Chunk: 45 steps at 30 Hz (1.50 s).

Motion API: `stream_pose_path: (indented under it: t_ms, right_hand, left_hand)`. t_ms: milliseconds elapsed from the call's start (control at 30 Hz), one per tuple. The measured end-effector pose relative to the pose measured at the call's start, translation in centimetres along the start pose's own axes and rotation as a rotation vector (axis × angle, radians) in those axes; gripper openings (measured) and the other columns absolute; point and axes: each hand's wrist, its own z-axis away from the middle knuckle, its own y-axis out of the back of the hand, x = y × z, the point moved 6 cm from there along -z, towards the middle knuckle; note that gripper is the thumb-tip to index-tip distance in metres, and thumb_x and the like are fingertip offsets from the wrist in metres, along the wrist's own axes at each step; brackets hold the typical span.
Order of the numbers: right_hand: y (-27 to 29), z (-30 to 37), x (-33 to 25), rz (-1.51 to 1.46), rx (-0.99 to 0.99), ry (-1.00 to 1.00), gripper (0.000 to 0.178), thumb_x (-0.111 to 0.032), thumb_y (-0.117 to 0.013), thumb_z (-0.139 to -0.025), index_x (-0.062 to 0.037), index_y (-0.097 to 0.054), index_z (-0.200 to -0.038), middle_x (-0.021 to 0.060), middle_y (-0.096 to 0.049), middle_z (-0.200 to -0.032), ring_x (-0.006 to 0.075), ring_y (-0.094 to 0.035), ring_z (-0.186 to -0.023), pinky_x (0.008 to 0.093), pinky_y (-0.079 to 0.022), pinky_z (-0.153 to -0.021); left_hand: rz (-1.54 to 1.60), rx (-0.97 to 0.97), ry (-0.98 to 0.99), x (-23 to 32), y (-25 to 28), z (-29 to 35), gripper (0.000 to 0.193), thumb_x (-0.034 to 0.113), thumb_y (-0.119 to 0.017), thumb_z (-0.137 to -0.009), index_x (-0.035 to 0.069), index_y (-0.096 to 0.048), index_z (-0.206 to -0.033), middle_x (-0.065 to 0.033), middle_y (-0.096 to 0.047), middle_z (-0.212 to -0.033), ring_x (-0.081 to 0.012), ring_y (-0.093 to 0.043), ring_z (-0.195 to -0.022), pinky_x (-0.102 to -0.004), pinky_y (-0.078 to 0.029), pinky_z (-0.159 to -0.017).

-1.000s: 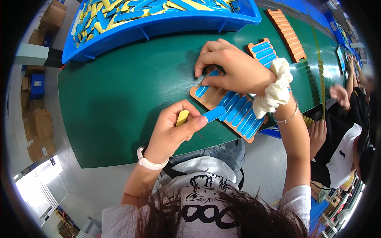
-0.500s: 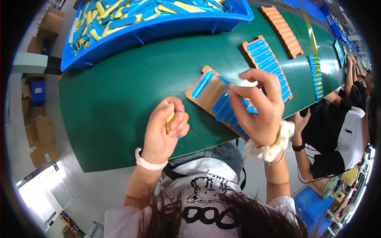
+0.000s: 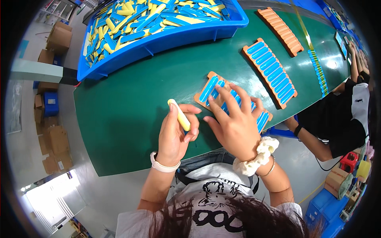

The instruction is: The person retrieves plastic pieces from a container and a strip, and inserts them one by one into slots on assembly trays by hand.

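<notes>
My left hand (image 3: 177,133) is closed around a long, round-ended yellow-and-blue plastic piece (image 3: 179,116), tilted with its yellow side showing. To its right lies an orange slotted rack (image 3: 201,98) holding several blue pieces side by side. Over that rack my right hand (image 3: 237,125) spreads its fingers, with the fingertips down on the blue pieces (image 3: 208,89) near the rack's left end. Part of the row is hidden under this hand.
A large blue bin (image 3: 158,44) heaped with yellow-and-blue pieces stands at the back left of the green table (image 3: 127,119). Right of centre are a filled orange rack (image 3: 274,73), a bare orange rack (image 3: 281,31) and a taped blue row (image 3: 318,73). A co-worker's arm (image 3: 313,141) is at right.
My right hand has come down onto the rack, where the gap in the blue row has narrowed. In my left hand, the yellow-and-blue piece now sticks out further.
</notes>
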Motion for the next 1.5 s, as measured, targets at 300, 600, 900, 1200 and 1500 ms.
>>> stream_pose_path:
  t_ms: [300, 600, 900, 1200, 1500]
  right_hand:
    - [0.8, 0.4, 0.2, -1.086, -0.145, -0.108, 0.012, -0.004, -0.066, -0.079, 0.0009, -0.066, -0.091, 0.0097, -0.066, -0.092, 0.0229, -0.061, -0.086, 0.0324, -0.047, -0.077]
    - [1.5, -0.6, 3.2, -0.028, 0.162, 0.111, 0.022, -0.01, -0.069, -0.07, -0.0073, -0.068, -0.093, 0.0021, -0.066, -0.1, 0.0203, -0.056, -0.092, 0.0364, -0.036, -0.075]
    - [1.1, 0.6, 1.7, -0.091, -0.108, 0.075, 0.04, -0.041, -0.064, -0.079, -0.0093, -0.067, -0.104, 0.0051, -0.06, -0.118, 0.0244, -0.05, -0.109, 0.0449, -0.025, -0.088]
    - [2.6, 0.5, 6.4, -0.116, 0.116, -0.15, 0.028, -0.021, -0.068, -0.078, -0.0096, -0.063, -0.103, 0.005, -0.058, -0.107, 0.0253, -0.05, -0.1, 0.0396, -0.031, -0.084]
    - [0.7, -0.4, 7.4, -0.298, -0.047, -0.327, 0.018, -0.02, -0.068, -0.077, -0.0096, -0.065, -0.092, 0.0032, -0.061, -0.084, 0.0239, -0.051, -0.087, 0.0398, -0.03, -0.079]
  left_hand:
    - [-0.317, -0.139, 0.263, -2.6, -1.6, 2.3, 0.068, 0.06, -0.016, -0.095, 0.005, -0.053, -0.08, 0.0013, -0.042, -0.054, -0.0073, -0.037, -0.048, -0.0201, -0.03, -0.046]
    - [-0.176, -0.046, 0.184, -0.8, -1.0, 1.2, 0.036, 0.032, -0.032, -0.101, 0.004, -0.046, -0.084, 0.0041, -0.028, -0.054, -0.0045, -0.022, -0.047, -0.0219, -0.017, -0.043]
    - [-0.291, 0.01, 0.119, -0.3, -0.5, 1.4, 0.026, 0.022, -0.037, -0.099, 0.004, -0.045, -0.083, 0.0042, -0.03, -0.055, -0.0036, -0.024, -0.046, -0.0218, -0.018, -0.043]
    - [-1.038, 0.134, -0.277, 1.5, -2.8, 0.1, 0.012, 0.006, -0.067, -0.083, 0.005, -0.055, -0.084, 0.0063, -0.038, -0.055, 0.0, -0.028, -0.047, -0.0191, -0.021, -0.044]
    - [-1.362, 0.092, -0.496, 0.5, -5.3, -0.9, 0.021, 0.004, -0.074, -0.074, 0.003, -0.056, -0.086, 0.0018, -0.039, -0.051, -0.0023, -0.033, -0.045, -0.0198, -0.028, -0.044]
